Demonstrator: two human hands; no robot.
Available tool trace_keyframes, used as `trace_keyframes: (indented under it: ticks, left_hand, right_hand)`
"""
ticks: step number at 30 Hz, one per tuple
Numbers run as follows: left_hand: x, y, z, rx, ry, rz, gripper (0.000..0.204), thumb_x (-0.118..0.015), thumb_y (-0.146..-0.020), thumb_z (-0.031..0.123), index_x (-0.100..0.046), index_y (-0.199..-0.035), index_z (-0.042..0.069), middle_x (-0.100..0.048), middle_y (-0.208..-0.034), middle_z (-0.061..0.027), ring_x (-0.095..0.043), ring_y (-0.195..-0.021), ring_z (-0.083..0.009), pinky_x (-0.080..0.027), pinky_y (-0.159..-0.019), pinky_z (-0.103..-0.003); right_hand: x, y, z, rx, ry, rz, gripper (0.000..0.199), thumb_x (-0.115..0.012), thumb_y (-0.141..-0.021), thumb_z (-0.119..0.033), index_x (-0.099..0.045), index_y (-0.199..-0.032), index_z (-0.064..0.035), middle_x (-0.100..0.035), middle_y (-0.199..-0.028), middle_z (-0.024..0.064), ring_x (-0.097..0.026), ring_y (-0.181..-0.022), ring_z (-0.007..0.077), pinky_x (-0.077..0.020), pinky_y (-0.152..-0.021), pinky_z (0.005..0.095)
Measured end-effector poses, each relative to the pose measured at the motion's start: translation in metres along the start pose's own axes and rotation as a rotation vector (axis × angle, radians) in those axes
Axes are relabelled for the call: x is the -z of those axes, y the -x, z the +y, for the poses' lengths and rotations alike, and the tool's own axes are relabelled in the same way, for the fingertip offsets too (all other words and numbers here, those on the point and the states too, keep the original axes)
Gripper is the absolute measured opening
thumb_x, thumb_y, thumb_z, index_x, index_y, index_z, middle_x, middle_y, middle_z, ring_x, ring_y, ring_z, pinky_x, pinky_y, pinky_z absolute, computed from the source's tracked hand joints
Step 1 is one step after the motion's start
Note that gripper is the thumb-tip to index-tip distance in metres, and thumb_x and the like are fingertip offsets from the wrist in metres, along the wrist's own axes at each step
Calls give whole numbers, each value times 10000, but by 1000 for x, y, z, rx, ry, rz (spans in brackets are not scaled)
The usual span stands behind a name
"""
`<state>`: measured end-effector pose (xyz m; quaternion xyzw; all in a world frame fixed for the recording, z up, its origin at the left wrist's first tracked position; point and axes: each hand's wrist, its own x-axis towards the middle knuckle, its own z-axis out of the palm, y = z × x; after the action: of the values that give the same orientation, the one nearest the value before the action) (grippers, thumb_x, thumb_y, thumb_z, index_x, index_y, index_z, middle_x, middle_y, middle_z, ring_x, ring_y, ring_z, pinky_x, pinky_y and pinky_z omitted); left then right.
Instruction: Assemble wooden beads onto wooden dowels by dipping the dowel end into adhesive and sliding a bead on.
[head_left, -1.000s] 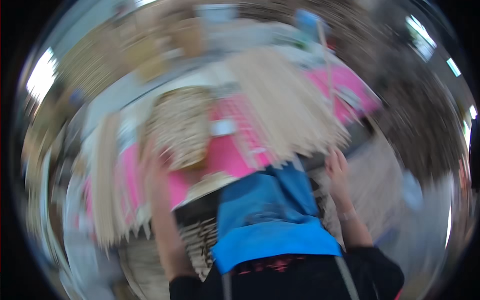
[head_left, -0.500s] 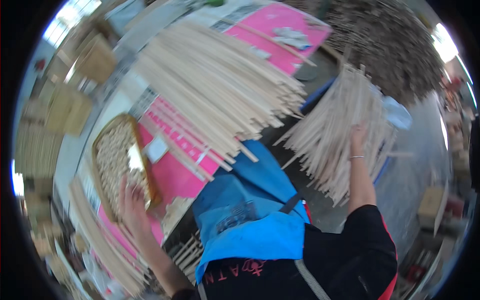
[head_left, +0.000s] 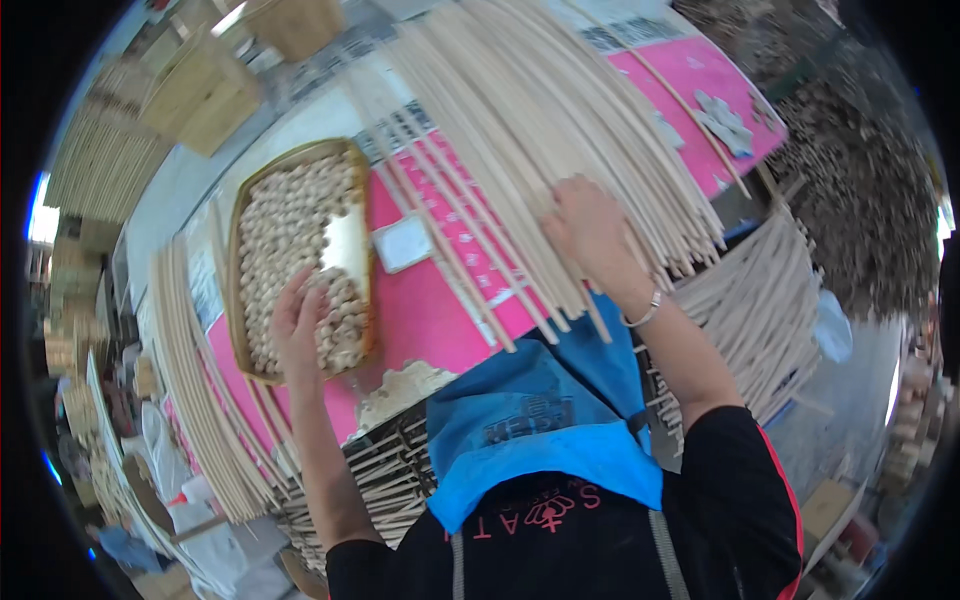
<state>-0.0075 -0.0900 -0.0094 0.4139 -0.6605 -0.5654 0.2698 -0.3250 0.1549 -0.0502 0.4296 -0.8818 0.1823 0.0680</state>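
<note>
My left hand (head_left: 300, 325) reaches into a gold-rimmed tray (head_left: 366, 250) of small round wooden balls (head_left: 285, 220). Its fingers are slightly bent and apart among the balls; I see none held. My right hand (head_left: 590, 230), with a bracelet at the wrist, lies palm down across a broad row of long pale wooden sticks (head_left: 500, 130). Its fingers are spread over the sticks, with their tips partly hidden. The near ends of the sticks stick out unevenly toward my blue apron (head_left: 540, 400).
A white square card (head_left: 403, 243) lies on the pink sheet (head_left: 400, 320). More sticks (head_left: 195, 400) lie left of the tray. A heaped bundle of sticks (head_left: 750, 300) sits to the right, below a white crumpled glove (head_left: 725, 123). Wooden boxes (head_left: 200, 95) stand far left.
My right hand has moved left, from the heaped bundle on the right to the row of sticks on the table. My left hand stays at the tray of balls. The view has shifted.
</note>
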Motion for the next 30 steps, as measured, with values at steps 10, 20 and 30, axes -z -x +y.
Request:
trace_keyframes:
  ticks: [10,20,30]
  left_hand:
    - [7,-67,-17,-277,-534,11,301,-718,-868,80,-681,-1166,69,-669,-902,-58,-653,-750,-169,-538,-690,-306]
    - [3,-107,-32,-609,-1014,20,179,-712,-798,93,-672,-971,108,-631,-944,-80,-656,-863,-307,-527,-726,-414]
    - [-18,-31,4,89,566,-159,271,-610,-994,107,-640,-1245,10,-683,-994,-40,-638,-870,-88,-520,-783,-226]
  right_hand:
    - [5,-17,-13,-91,159,-122,266,-671,-813,-178,-606,-1027,-35,-647,-955,158,-674,-872,355,-541,-718,493]
    - [7,-32,-7,-266,-283,-259,252,-742,-807,-225,-670,-904,-5,-688,-812,170,-685,-794,308,-531,-696,419]
    - [65,-55,-101,-9,-891,-145,153,-642,-980,-149,-624,-1016,-1,-612,-806,19,-572,-721,87,-485,-625,249]
